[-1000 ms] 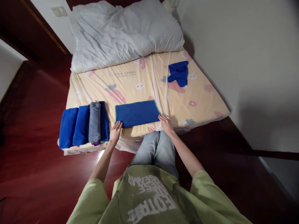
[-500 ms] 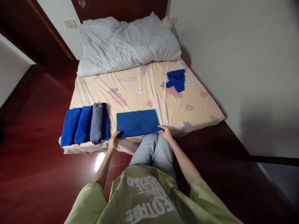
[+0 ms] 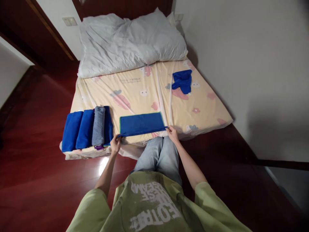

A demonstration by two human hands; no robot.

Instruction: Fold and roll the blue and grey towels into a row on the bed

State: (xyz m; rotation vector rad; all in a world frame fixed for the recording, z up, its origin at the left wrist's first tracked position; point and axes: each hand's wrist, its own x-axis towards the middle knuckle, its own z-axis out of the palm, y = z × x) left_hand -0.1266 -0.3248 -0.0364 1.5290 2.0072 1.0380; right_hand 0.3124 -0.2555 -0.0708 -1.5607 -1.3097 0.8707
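Observation:
A blue towel (image 3: 142, 123) with green edging lies spread as a wide rectangle near the front edge of the bed. My left hand (image 3: 116, 143) pinches its near left corner. At the near right corner, the fingers of my right hand (image 3: 172, 133) are closed on the same towel. Between the two hands the near edge is stretched taut and looks slightly raised. Left of my left hand are two blue folded towels (image 3: 85, 129), a rolled grey towel (image 3: 98, 125) and a flat blue towel (image 3: 108, 125) partly under the roll.
The bed (image 3: 142, 93) has a cream patterned sheet. A crumpled blue cloth (image 3: 182, 81) lies toward its right side. A large white pillow or quilt (image 3: 132, 40) fills the head end. Walls stand to the right and behind; dark red floor (image 3: 36, 167) shows at the left.
Both hands have drawn the towel's near edge up and away from the bed's front edge, so its visible rectangle is narrower. A strip of sheet now shows below it.

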